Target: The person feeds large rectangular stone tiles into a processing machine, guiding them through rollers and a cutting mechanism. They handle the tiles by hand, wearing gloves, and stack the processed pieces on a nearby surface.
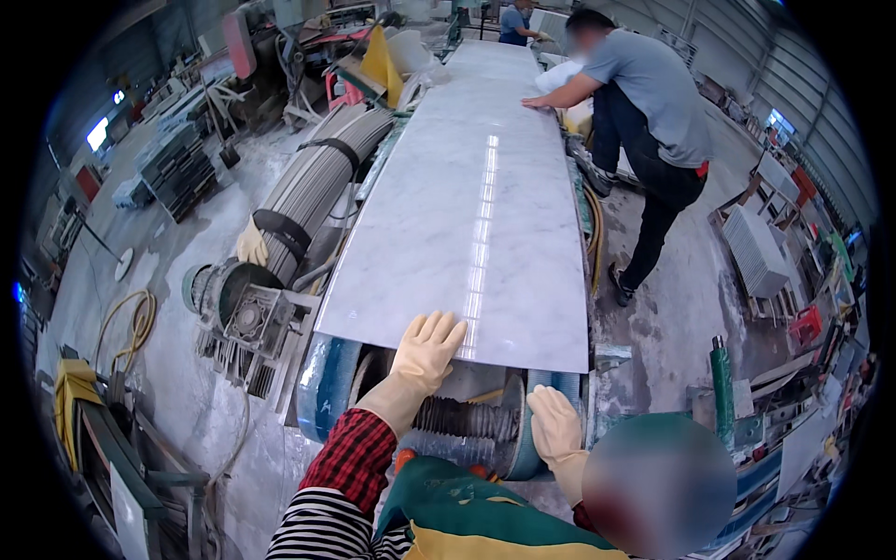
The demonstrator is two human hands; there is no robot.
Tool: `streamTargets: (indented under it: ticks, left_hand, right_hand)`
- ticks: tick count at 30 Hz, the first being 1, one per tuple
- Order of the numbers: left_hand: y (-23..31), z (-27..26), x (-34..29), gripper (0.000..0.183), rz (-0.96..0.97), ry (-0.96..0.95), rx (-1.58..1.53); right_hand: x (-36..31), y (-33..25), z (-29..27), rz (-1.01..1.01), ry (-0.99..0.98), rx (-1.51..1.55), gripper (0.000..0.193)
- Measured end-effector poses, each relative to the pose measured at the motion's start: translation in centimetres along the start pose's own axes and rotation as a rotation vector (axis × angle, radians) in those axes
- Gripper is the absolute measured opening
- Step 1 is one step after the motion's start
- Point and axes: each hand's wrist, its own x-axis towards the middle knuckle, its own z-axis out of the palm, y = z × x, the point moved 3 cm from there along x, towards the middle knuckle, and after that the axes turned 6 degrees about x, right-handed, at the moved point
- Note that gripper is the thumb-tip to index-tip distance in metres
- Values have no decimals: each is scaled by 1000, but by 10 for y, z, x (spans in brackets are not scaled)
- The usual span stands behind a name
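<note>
A long white stone slab with grey veining lies flat on a conveyor and stretches away from me. My left hand, in a cream rubber glove, rests open on its near edge, fingers stretched out over the surface. Just beyond the slab's near right corner, my right hand is closed beside the blue conveyor belt, its gloved fingers curled. Whatever those fingers may hold is hidden. A dark ribbed roller shows below the slab's edge.
At right, a person leans over with a hand on the slab; another person stands at the far end. A motor and strapped bundle of strips flank the left side. A green post rises at right.
</note>
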Motion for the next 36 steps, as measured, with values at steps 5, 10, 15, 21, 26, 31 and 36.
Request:
streamTargets:
  ticks: [5,10,15,21,26,31,36]
  left_hand:
    - [9,20,32,82,6,-106,153]
    - [9,38,34,70,20,4,188]
    - [15,32,38,58,69,218,177]
    - [15,27,41,51,107,227,168]
    - [12,35,35,53,131,272,242]
    - [14,32,34,60,115,67,213]
    - [8,46,26,58,97,155,214]
  right_hand:
    - [0,-3,-7,-13,75,7,33]
    - [2,-4,-16,77,4,55,30]
    - [-8,-1,-17,77,-8,31,33]
    - [-14,-1,-15,119,-46,43,36]
    - [-16,-5,-17,89,25,42,36]
    - [-19,-5,-16,86,36,17,35]
    - [-8,-16,-20,107,17,-8,33]
